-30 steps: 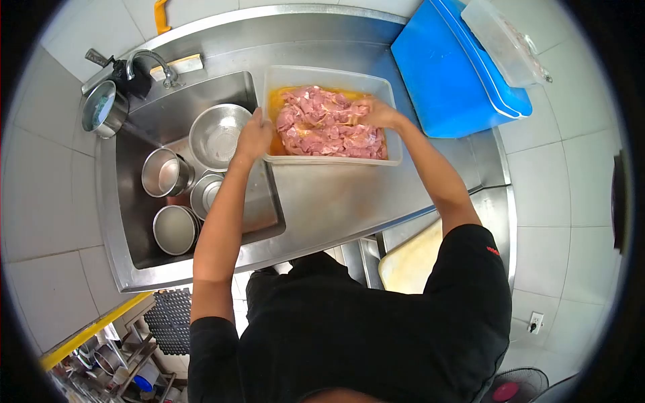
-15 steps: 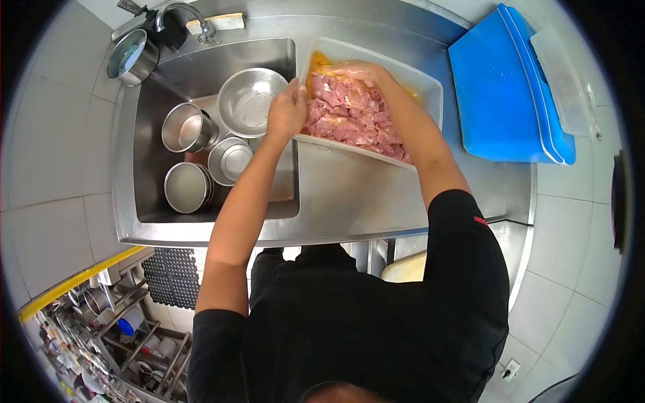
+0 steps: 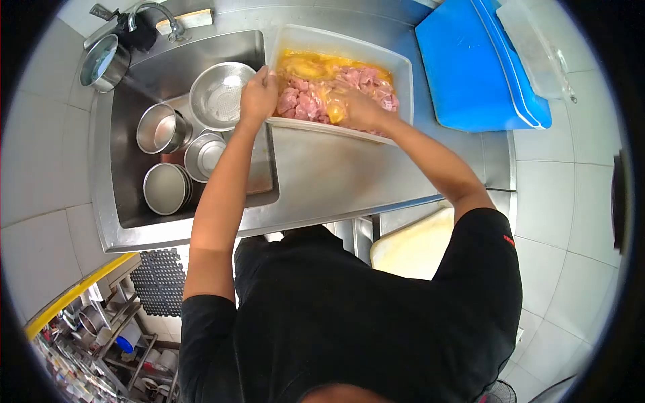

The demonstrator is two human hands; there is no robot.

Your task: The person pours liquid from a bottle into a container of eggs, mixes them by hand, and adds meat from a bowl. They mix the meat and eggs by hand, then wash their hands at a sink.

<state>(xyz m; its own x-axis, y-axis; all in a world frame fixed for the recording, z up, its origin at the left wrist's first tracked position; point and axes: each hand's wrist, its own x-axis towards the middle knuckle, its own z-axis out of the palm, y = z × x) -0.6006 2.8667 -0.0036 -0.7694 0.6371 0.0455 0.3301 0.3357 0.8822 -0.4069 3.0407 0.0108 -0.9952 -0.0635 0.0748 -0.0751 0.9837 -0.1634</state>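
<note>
A white rectangular plastic tub stands on the steel counter to the right of the sink. Pieces of raw pink meat fill it, with yellow-orange liquid pooled along the far side. My left hand is closed on the tub's left rim. Down in the meat is my right hand, near the front wall of the tub. Motion blurs its fingers and the meat partly hides them, so their closing cannot be made out.
The sink holds a perforated metal bowl, a steel pot, a round pan and stacked bowls. Another pot sits by the faucet. A blue bin stands at the right.
My right hand has moved from the tub's far side toward its front, through the meat. More yellow liquid shows at the back. My left hand stays on the rim; the view has shifted.
</note>
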